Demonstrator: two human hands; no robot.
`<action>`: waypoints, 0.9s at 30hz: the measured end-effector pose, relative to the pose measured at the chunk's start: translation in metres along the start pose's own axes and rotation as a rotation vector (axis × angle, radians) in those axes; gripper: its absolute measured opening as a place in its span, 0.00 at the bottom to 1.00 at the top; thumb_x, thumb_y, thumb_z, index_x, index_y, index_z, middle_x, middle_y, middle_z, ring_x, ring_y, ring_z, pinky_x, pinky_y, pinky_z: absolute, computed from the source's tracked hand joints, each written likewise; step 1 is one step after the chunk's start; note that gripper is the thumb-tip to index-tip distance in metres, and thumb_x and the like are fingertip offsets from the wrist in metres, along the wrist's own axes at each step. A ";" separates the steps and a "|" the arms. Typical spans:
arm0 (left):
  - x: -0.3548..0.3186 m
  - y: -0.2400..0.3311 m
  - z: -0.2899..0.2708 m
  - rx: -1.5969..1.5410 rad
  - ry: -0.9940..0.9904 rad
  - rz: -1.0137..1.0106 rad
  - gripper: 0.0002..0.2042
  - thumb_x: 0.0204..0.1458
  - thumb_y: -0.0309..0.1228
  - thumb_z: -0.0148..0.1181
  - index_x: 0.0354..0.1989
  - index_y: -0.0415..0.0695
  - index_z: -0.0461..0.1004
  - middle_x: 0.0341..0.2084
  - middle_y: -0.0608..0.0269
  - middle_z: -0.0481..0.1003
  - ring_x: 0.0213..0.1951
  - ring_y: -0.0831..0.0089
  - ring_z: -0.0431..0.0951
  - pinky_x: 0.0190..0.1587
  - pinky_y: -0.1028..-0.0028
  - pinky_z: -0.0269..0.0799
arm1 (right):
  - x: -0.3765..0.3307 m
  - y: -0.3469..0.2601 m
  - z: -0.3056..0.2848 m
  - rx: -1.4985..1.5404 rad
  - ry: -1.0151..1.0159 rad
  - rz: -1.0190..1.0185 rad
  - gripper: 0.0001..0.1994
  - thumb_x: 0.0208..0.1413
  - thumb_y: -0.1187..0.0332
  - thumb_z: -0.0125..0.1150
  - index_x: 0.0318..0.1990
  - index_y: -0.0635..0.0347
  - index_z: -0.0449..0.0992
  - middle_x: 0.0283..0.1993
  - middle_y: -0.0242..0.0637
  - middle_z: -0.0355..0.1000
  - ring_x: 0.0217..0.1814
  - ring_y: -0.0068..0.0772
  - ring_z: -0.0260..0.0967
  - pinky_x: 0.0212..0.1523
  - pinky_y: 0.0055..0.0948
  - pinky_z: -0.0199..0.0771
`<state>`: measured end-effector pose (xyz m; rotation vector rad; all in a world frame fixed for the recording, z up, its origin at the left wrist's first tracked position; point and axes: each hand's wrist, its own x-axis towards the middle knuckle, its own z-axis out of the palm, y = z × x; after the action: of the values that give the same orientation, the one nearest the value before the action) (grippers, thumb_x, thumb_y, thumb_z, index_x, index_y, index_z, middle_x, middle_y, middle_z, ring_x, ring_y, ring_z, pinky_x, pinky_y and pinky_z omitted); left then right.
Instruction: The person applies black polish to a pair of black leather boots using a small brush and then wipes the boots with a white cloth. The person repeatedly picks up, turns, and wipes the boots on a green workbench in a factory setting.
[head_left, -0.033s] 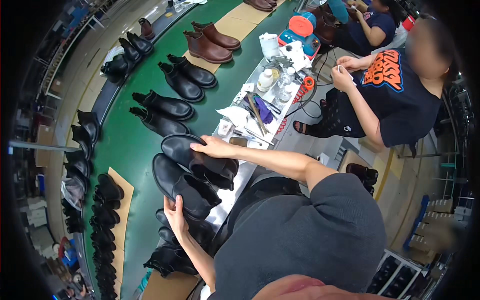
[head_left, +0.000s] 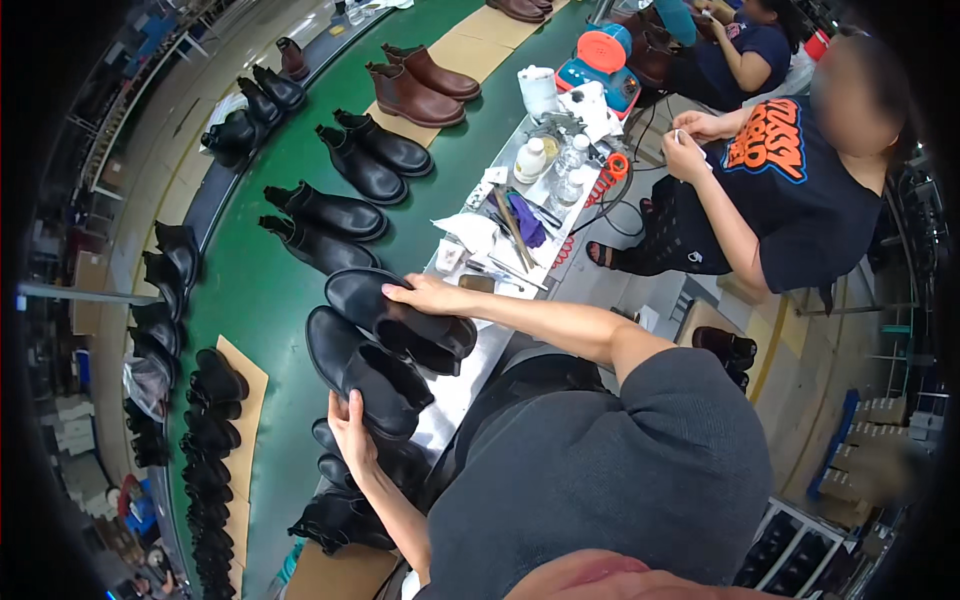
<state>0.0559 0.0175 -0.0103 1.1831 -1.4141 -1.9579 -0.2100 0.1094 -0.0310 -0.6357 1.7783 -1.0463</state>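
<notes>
Two black ankle boots lie side by side at the near edge of the green conveyor belt point(head_left: 262, 290). My left hand point(head_left: 352, 432) grips the nearer black boot point(head_left: 362, 368) from below, at its sole. My right hand point(head_left: 425, 294) lies on top of the farther black boot point(head_left: 400, 320), fingers curled over its upper. My right forearm reaches in from the right across the bench edge. More black boots point(head_left: 350, 480) sit just under my left hand.
Pairs of black boots point(head_left: 330, 212) run along the belt, with brown boots point(head_left: 412, 88) on cardboard farther up. A narrow workbench point(head_left: 520, 215) holds bottles, brushes, cloths and an orange coiled cable. A seated co-worker point(head_left: 780, 190) in a dark shirt works at the right.
</notes>
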 end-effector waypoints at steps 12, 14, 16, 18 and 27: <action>0.038 -0.013 0.029 -0.934 0.007 -0.306 0.27 0.52 0.41 0.62 0.57 0.42 0.62 0.54 0.52 0.68 0.55 0.56 0.68 0.57 0.53 0.68 | 0.019 -0.001 0.022 0.949 -0.268 0.260 0.28 0.52 0.50 0.62 0.55 0.56 0.68 0.55 0.38 0.67 0.56 0.34 0.65 0.58 0.42 0.61; 0.045 -0.016 0.028 -1.038 0.083 -0.402 0.33 0.46 0.41 0.68 0.57 0.39 0.59 0.52 0.45 0.66 0.54 0.49 0.67 0.56 0.48 0.68 | 0.011 -0.002 0.016 0.931 -0.306 0.250 0.30 0.50 0.44 0.62 0.56 0.51 0.68 0.57 0.35 0.66 0.59 0.34 0.61 0.61 0.51 0.53; 0.047 -0.004 0.032 -0.996 0.136 -0.468 0.34 0.48 0.45 0.65 0.55 0.35 0.59 0.50 0.39 0.66 0.52 0.45 0.69 0.54 0.46 0.69 | 0.015 -0.002 0.015 0.818 -0.152 0.345 0.30 0.48 0.42 0.63 0.54 0.48 0.70 0.52 0.37 0.67 0.55 0.32 0.64 0.56 0.42 0.60; 0.046 0.000 0.028 -0.973 0.085 -0.471 0.33 0.50 0.47 0.63 0.55 0.34 0.59 0.48 0.38 0.67 0.50 0.45 0.72 0.51 0.47 0.72 | 0.019 0.006 0.016 0.831 -0.206 0.308 0.27 0.46 0.41 0.64 0.47 0.47 0.72 0.41 0.32 0.70 0.42 0.29 0.68 0.44 0.34 0.67; 0.037 -0.008 0.022 -0.943 0.127 -0.401 0.27 0.54 0.49 0.56 0.53 0.41 0.61 0.45 0.41 0.70 0.48 0.49 0.75 0.49 0.50 0.75 | 0.023 0.000 0.027 0.808 -0.225 0.316 0.23 0.47 0.44 0.65 0.41 0.52 0.73 0.37 0.30 0.72 0.37 0.28 0.70 0.41 0.29 0.71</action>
<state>0.0187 0.0049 -0.0295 1.1059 -0.0796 -2.3155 -0.1953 0.0813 -0.0464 0.0328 1.0724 -1.2807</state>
